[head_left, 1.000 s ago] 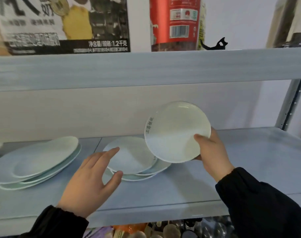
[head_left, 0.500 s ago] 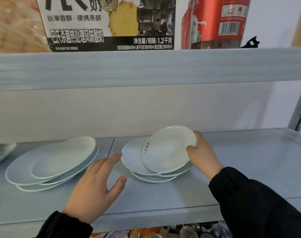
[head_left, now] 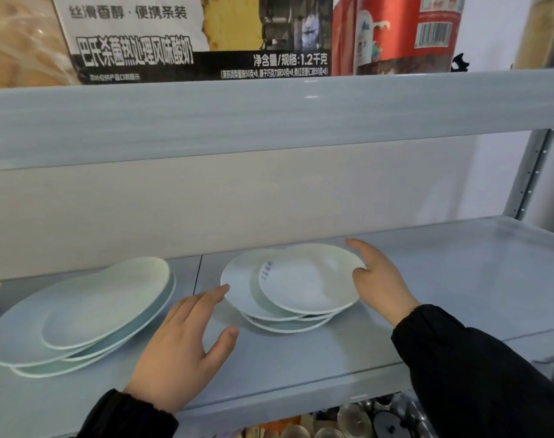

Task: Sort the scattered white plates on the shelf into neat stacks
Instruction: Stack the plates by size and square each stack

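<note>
In the head view, the small round white ceramic plate that was held up on edge a second ago now lies flat on top of the middle pile of white plates, offset to the right, so that pile is not yet neat. The right hand has let go, fingers loosely spread, thumb just touching the plate's right rim. The left hand hovers open with spread fingers, its fingertips near the pile's left edge. A looser heap of larger white plates sits well to the left on the grey metal shelf. The top plate bears small grey writing, unreadable. Above, a printed carton reads "巴氏杀菌热处理风味酸奶" and "净含量/规格:1.2千克".
</note>
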Motion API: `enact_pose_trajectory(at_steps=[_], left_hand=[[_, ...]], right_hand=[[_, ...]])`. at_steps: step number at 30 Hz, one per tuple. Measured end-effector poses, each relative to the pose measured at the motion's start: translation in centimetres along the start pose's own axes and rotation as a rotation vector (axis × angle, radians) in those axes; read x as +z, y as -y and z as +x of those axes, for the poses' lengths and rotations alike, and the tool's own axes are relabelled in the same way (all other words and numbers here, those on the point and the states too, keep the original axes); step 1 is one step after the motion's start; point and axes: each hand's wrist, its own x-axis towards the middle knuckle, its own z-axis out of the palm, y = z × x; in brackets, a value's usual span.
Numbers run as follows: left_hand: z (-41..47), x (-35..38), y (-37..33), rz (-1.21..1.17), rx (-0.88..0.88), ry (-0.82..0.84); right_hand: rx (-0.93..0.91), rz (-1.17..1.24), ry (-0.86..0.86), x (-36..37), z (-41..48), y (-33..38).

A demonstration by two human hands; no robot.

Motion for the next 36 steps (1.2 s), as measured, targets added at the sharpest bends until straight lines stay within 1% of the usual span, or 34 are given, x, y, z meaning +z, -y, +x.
enact_pose_trajectory(at_steps=[6, 17, 23, 26, 29, 36], left_hand=[[-0.1, 0.2, 1.0, -0.023, -0.011, 0.018], [-0.4, 0.3, 2.2, -0.065, -0.006, -0.004], [-0.7, 0.3, 2.2, -0.097, 0.008, -0.006], [-0.7, 0.0, 2.2, -0.106, 0.034, 0.005], [-0.9, -0.9, 2.3, -0.096, 0.058, -0.003], [-3.2, -3.9, 2.4, -0.099, 0.021, -0.076]], right_hand=[[0.023, 0.062, -0.026, -0.1, -1.2, -0.5], [-0.056, 0.118, -0.05, -0.4, -2.8, -0.2], [-0.085, 0.133, -0.136, 0.1, -4.0, -1.0], [-0.138, 0.103, -0.152, 0.4, -4.7, -0.2], [-0.261, 0.026, -0.142, 0.8, -5.3, 1.8], [-0.482, -0.029, -0.01, 3.2, -6.8, 6.9]])
